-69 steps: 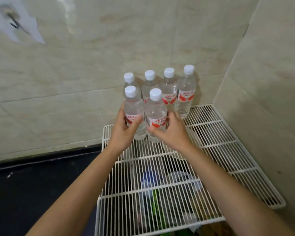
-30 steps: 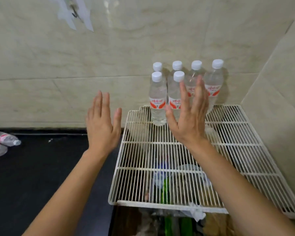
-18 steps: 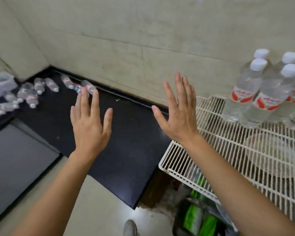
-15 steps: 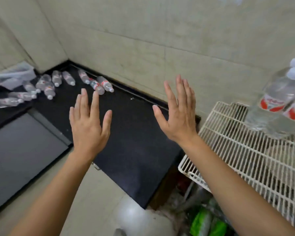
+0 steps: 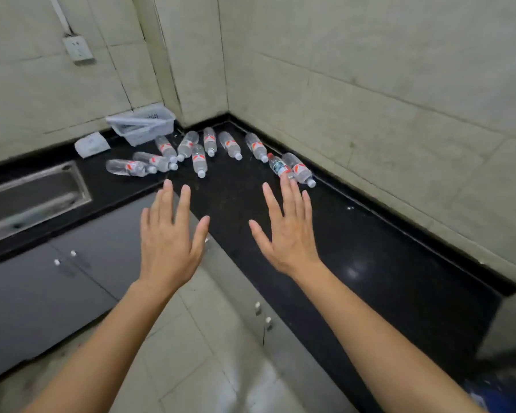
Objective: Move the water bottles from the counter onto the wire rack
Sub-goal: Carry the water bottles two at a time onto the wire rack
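Several clear water bottles [image 5: 199, 156] with red labels and white caps lie on their sides in the far corner of the black counter [image 5: 355, 248]. One bottle [image 5: 278, 166] with a red cap and a blue label lies at the right of the group. My left hand [image 5: 169, 236] and my right hand [image 5: 289, 231] are raised in front of me with fingers straight and spread, holding nothing, short of the bottles. My right fingertips overlap the blue-label bottle in the image. The wire rack is out of view.
A white plastic basket [image 5: 142, 125] and a small white packet [image 5: 90, 144] sit on the counter behind the bottles. A steel sink [image 5: 27, 198] is set in the left counter. Grey cabinet doors [image 5: 57, 278] and a pale tiled floor [image 5: 206, 353] lie below.
My view has swung left from the wire rack and its standing bottles to the counter corner. Both hands let go of the rack bottles and stay open in front of me.
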Demonstrator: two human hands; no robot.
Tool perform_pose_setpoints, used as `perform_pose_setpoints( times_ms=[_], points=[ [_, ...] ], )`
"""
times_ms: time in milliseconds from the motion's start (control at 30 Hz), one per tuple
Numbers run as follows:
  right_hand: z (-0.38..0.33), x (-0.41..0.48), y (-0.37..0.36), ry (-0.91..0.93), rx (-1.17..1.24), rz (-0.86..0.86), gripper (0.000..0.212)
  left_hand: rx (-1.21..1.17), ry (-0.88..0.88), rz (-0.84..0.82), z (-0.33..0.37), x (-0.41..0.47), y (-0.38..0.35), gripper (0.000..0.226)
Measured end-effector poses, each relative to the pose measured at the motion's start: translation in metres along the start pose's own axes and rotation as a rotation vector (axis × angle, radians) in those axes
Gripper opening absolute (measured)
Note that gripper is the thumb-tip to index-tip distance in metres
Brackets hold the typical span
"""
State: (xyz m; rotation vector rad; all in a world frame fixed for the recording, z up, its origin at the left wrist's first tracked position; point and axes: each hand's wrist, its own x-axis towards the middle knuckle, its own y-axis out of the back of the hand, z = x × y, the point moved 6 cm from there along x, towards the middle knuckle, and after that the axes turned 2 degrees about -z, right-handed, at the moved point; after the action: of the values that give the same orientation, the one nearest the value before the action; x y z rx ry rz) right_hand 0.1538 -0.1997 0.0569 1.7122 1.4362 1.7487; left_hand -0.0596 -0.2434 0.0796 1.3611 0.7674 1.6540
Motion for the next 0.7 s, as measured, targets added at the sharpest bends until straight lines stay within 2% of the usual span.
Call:
perform_pose_setpoints(
  times_ms=[133,400,500,600,700],
  points=[
    [0.004,0.030,-0.033,-0.025,-0.037,-0.009,0.072,0.005,-0.031,-0.052,-0.026,0.037,-0.028,0.067],
    [0.069,0.103,-0.102,-0.152,-0.098,-0.036,0.071,-0.036,-0.136,-0.122,-0.042,0.143,-0.109,0.066],
    [0.089,0.145,-0.142,-0.178,-0.070,-0.057,0.071,-0.003,-0.127,-0.203,-0.060,0.194,-0.146,0.068],
    [0.102,0.186,-0.188,-0.207,-0.059,-0.146,0.072,0.065,-0.108,-0.334,-0.087,0.234,-0.182,0.072],
    [0.113,0.220,-0.237,-0.229,-0.079,-0.303,0.073,0.162,-0.141,-0.427,-0.119,0.271,-0.212,0.067]
  ],
)
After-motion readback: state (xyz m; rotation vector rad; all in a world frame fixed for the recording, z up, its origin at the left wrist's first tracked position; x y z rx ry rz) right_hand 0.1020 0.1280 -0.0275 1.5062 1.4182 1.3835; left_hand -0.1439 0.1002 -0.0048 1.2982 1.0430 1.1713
